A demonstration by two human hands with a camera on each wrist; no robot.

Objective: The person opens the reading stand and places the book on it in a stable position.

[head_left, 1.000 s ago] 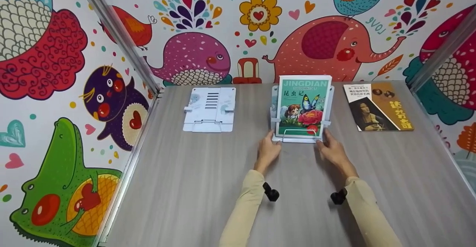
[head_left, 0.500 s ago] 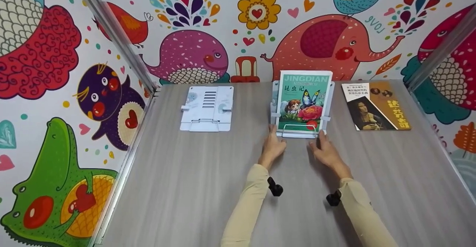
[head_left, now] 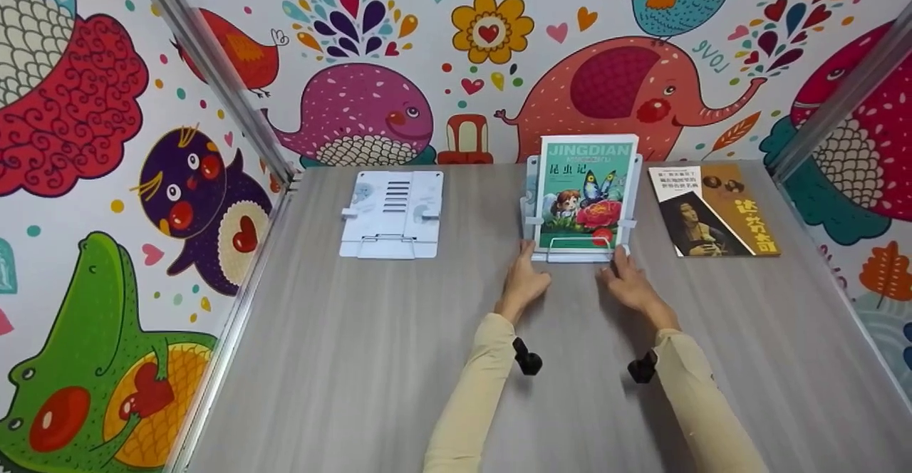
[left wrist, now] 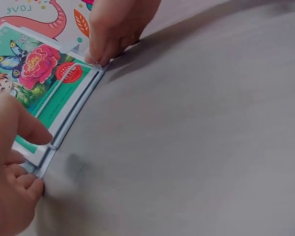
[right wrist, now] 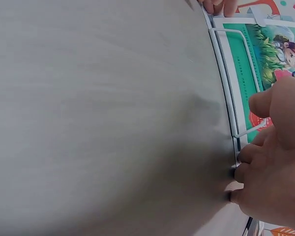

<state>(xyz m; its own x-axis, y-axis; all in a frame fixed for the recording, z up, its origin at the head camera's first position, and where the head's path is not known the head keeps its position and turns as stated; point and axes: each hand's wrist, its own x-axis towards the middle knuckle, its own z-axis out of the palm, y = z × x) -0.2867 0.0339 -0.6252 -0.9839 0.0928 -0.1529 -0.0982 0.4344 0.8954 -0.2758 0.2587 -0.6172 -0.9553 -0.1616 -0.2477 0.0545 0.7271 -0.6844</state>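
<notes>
A green picture book point(head_left: 588, 191) leans on a pale folding book stand point(head_left: 531, 206), with a wire page holder point(head_left: 581, 241) across its lower front. My left hand point(head_left: 524, 284) holds the stand's lower left corner. In the left wrist view its thumb point(left wrist: 37, 130) lies over the front, above curled fingers at the corner. The lower right corner is held by my right hand point(head_left: 634, 288). Curled fingers show along that edge in the right wrist view, with the right thumb point(right wrist: 265, 103) raised over the book's front. The fingertips behind the stand are hidden.
A second pale book stand point(head_left: 390, 214) lies folded flat at the left. Another book point(head_left: 714, 211), brown, black and white, lies flat at the right. Behind the grey table point(head_left: 356, 359) rises a patterned wall point(head_left: 484, 110), with metal posts at the corners.
The stand with the green book has slid back towards the wall and slightly right, both hands moving along at its lower corners. The flat stand and the other book stay put.
</notes>
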